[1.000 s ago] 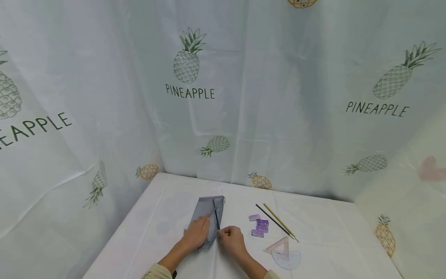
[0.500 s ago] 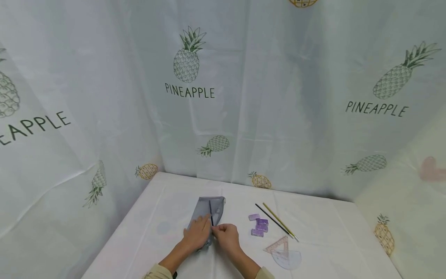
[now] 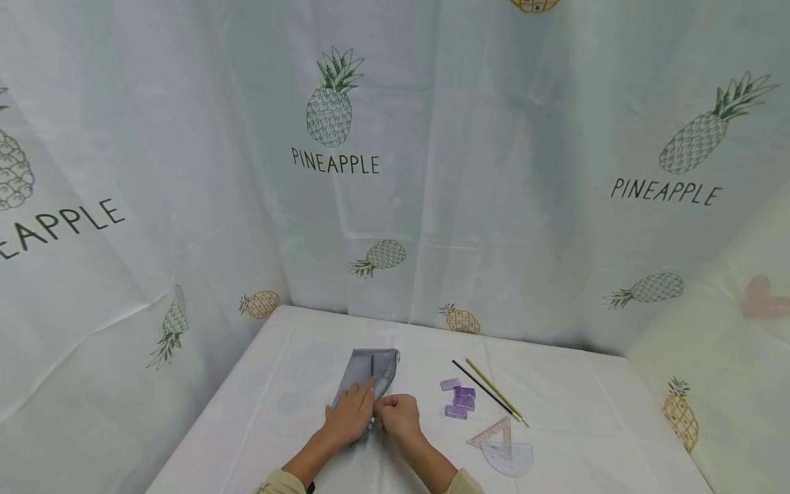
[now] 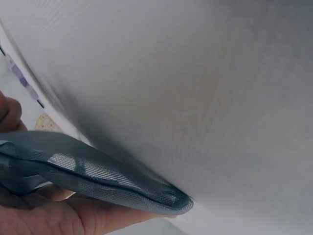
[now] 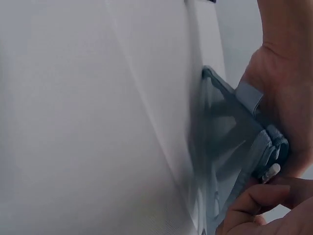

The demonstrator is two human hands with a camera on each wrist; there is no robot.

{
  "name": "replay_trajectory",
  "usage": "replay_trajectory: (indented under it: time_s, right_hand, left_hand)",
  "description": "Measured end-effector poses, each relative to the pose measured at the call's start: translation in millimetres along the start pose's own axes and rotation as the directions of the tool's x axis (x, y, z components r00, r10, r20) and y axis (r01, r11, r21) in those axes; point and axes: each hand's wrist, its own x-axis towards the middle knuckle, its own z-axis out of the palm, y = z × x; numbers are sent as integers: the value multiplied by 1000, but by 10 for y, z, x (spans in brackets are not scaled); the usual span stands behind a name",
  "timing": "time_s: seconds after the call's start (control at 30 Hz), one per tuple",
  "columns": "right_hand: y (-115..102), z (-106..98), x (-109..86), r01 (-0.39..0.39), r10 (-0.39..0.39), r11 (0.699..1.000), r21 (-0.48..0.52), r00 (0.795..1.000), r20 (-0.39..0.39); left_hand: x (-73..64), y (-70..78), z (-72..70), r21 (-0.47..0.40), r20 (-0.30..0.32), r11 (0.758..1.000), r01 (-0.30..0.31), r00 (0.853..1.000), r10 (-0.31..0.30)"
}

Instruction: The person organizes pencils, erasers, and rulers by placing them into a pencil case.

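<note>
A grey mesh zip pouch [image 3: 358,367] lies on the table in the head view. My left hand [image 3: 350,412] rests on it with fingers stretched toward its far end. A dark pencil [image 3: 373,365] runs along the pouch, its middle hidden by the left fingers. At the pouch's near right edge my right hand [image 3: 398,413] has curled fingers and pinches the pencil near its end. The right wrist view shows the pencil's white end [image 5: 272,172] above those fingers, beside the zip edge. In the left wrist view, the pouch's seam [image 4: 112,181] lies against the left hand.
Right of the hands lie several purple blocks [image 3: 464,398]. Beyond them are a black pencil [image 3: 484,389] and a yellow pencil [image 3: 495,391]. A pink set square [image 3: 506,433] overlaps a clear protractor [image 3: 518,461]. A pineapple-print curtain [image 3: 494,171] surrounds the white table [image 3: 580,425].
My right hand has moved left toward the left hand, and the pencil has swung left with it, its lower part passing behind the left fingers. The left hand stays on the pouch.
</note>
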Motion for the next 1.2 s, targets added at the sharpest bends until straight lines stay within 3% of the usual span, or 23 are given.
replay_trajectory:
  time_s: [0.33,0.6,0.73,1.0,1.2]
  right_hand:
    - [-35,20,13,10,-10,1000,-11,1000,17]
    - [4,89,47,134,-136,980,-144,991,-2]
    - [19,102,62,196,-197,959,-203,980,14]
    - [56,101,67,376,-395,832,-408,918,40]
    - [128,111,114,395,-383,844,-362,918,106]
  left_hand:
    - [-3,20,-24,-12,24,1000,2,1000,-2]
    - [-16,14,-40,0,16,1000,-2,1000,2]
    - [-28,18,-52,-10,22,1000,-10,1000,10]
    - [-8,20,-47,-35,44,999,-1,999,3]
    - [-14,22,-54,-47,51,999,-15,999,17]
